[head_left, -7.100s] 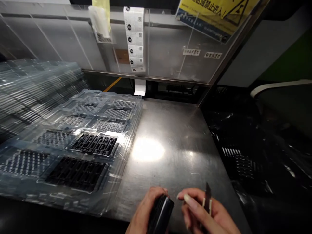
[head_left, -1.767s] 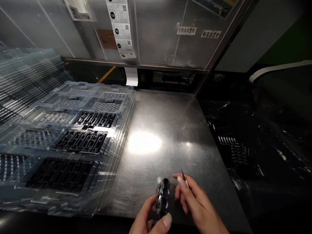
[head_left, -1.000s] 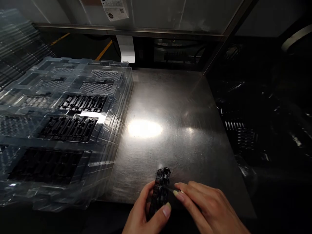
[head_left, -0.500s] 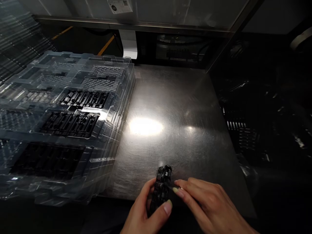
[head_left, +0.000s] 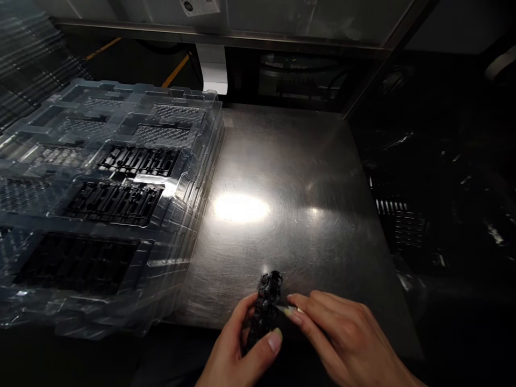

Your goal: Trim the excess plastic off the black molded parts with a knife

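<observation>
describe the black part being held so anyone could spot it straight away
On the steel table, look at the near edge, right of the stacked clear trays. The black part stands on edge in the left hand, the right hand touching it; other black parts lie flat in trays.

Hidden and cut-off parts at the bench

The left hand (head_left: 237, 349) covered the lower end of the black part (head_left: 266, 306); both wrists ran off the bottom edge. Whatever the right hand (head_left: 346, 344) pinched was too small to tell. The tray stack (head_left: 189, 177) was cropped at left.
</observation>
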The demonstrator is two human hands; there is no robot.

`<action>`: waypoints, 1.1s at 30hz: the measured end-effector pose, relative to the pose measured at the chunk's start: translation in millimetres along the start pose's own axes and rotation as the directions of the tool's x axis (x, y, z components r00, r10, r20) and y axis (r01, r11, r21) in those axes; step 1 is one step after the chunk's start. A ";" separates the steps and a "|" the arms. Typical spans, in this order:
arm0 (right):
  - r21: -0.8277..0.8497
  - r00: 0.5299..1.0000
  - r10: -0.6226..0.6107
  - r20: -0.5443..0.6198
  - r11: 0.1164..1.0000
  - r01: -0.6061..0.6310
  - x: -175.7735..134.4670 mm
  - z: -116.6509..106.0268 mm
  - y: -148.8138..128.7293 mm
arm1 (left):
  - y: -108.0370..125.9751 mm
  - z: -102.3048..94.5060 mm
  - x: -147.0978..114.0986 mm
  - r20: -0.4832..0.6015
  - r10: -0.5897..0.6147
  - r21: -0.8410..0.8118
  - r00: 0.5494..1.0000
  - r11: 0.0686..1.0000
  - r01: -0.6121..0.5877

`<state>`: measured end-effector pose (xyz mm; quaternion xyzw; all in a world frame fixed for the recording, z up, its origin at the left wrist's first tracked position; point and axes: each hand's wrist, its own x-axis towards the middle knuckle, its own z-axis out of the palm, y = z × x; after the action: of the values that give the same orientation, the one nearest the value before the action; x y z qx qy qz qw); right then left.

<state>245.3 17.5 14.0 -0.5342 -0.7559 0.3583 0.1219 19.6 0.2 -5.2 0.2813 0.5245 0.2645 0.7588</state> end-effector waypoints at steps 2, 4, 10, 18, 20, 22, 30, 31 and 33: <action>0.015 1.000 0.006 -0.013 1.000 -0.006 0.1 0.2 -0.1 | -0.6 -0.1 0.1 0.007 0.000 -0.007 1.000 1.000 0.000; 0.015 1.000 0.013 -0.021 1.000 -0.013 0.4 0.5 -0.3 | -0.7 -0.1 0.1 0.010 -0.001 -0.010 1.000 1.000 0.002; 0.124 0.997 0.071 0.034 0.989 -0.075 1.7 -1.5 -0.6 | 2.3 1.5 -1.1 0.020 -0.014 -0.002 1.000 1.000 0.014; 0.058 0.994 0.100 0.032 0.993 -0.102 -1.0 -1.9 -1.0 | -5.1 3.9 -1.8 -0.029 -0.021 0.005 0.999 1.000 0.021; 0.009 0.994 0.101 0.030 0.995 -0.101 -2.7 -0.8 -2.5 | -8.7 4.5 -2.0 -0.041 -0.015 0.012 0.999 1.000 0.016; -0.018 0.995 0.095 0.022 0.995 -0.095 -4.4 0.4 -3.9 | -11.3 5.1 -2.1 -0.052 -0.005 0.023 0.999 1.000 0.006; -0.144 0.997 0.030 -0.069 0.989 -0.039 -10.5 6.4 -3.9 | -4.5 7.7 -4.0 -0.032 0.001 0.064 0.999 0.998 0.001; -0.155 0.997 0.021 -0.080 0.987 -0.033 -11.1 6.7 -3.8 | -2.9 7.8 -4.4 -0.029 0.001 0.078 1.000 0.997 0.001; -0.170 0.996 -0.005 -0.088 0.985 -0.010 -11.7 6.6 -4.0 | -0.4 7.6 -4.9 -0.028 0.003 0.104 1.000 0.995 0.000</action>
<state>243.4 3.6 14.2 -0.5588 -0.7771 0.2684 0.1087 25.3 -4.6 -0.1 0.3171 0.5480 0.2416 0.7354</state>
